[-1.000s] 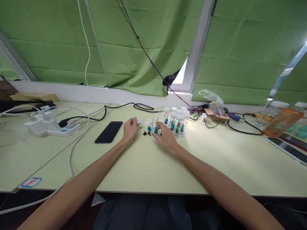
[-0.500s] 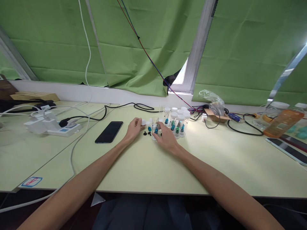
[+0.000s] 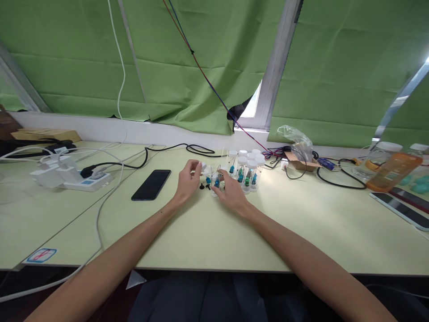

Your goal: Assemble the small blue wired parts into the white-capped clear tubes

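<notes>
My right hand [image 3: 233,192] is closed round a clear tube [image 3: 215,192] that stands upright on the table, with a small blue piece [image 3: 216,183] inside. Just left of it, my left hand [image 3: 188,181] pinches a white cap [image 3: 203,166] between thumb and fingers, beside the tube's upper part. Between the hands lie two small black parts [image 3: 202,186] and another small blue piece [image 3: 208,180]. Right behind my right hand, several white-capped tubes [image 3: 251,164] stand in a cluster, holding blue and green pieces.
A black phone [image 3: 151,184] lies left of my left arm. Farther left is a white power strip [image 3: 89,182] with plugs and cables. At the right are a small cardboard box [image 3: 303,166], a plastic bag [image 3: 295,138], an orange bottle [image 3: 395,172] and a white phone [image 3: 400,210].
My left hand has risen a little with the white cap, its fingers now more upright. My right hand stays on the tube. The view has shifted slightly.
</notes>
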`<action>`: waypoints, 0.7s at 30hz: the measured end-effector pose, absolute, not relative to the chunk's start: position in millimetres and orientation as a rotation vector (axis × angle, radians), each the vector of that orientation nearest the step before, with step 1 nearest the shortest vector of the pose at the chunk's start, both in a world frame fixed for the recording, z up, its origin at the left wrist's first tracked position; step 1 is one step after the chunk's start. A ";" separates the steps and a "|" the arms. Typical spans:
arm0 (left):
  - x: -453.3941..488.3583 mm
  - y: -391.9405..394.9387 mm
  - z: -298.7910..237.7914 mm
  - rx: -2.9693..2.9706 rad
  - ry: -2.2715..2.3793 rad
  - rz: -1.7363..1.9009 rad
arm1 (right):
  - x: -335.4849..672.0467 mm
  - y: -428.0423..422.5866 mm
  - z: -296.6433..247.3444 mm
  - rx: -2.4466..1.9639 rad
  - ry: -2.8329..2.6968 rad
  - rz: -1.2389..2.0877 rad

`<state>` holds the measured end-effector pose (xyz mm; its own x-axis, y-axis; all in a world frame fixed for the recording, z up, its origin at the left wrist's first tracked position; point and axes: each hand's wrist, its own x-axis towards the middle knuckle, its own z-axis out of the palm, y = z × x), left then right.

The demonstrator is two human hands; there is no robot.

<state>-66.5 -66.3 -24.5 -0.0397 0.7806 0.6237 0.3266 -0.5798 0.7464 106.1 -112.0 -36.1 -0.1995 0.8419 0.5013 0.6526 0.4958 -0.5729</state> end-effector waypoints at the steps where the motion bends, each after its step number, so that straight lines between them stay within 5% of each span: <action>1: -64.5 -70.6 -21.7 1.900 1.149 1.686 | 106.3 -111.8 -36.5 -1.231 -1.931 0.297; 21: -48.4 -109.8 -12.7 2.193 1.125 1.930 | 100.6 -120.0 -31.1 -0.776 -1.684 -0.111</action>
<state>-48.4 -109.8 -12.7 -0.0182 0.5103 0.8598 0.4968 -0.7417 0.4507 100.6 -120.0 -31.1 -0.0588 0.4280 0.9018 0.5432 0.7717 -0.3309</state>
